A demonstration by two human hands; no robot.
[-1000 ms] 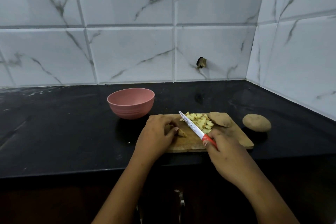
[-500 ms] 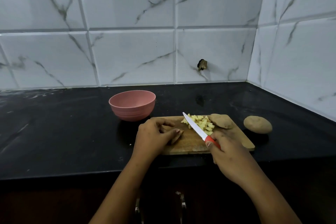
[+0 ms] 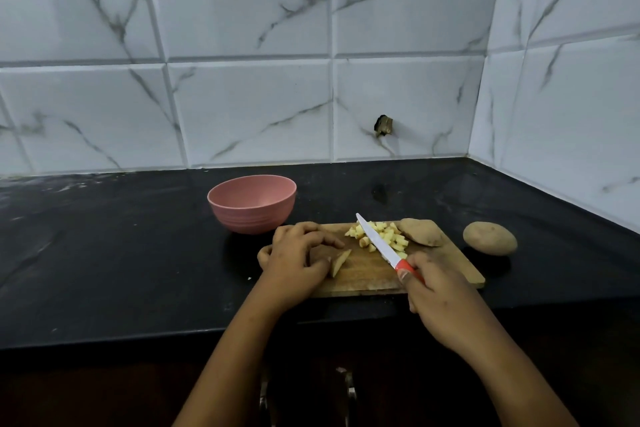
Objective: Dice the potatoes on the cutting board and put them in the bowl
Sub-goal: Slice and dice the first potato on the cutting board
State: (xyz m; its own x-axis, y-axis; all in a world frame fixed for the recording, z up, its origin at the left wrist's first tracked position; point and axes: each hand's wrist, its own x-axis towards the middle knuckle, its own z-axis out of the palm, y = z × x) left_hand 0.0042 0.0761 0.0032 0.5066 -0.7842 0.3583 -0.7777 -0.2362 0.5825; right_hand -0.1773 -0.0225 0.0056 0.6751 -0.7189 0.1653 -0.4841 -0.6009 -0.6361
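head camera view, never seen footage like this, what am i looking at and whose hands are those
No machine here: a person wears a camera on the head, looking down at their own bare hands. On the black counter lies a wooden cutting board with diced potato, a half potato and a potato wedge. The left hand holds the wedge; the right hand grips a red-handled knife. A pink bowl stands beyond the board's left end, a whole potato beside its right end.

Left hand [image 3: 294,258] holding potato piece [image 3: 338,262], right hand [image 3: 438,291] gripping knife [image 3: 379,242]
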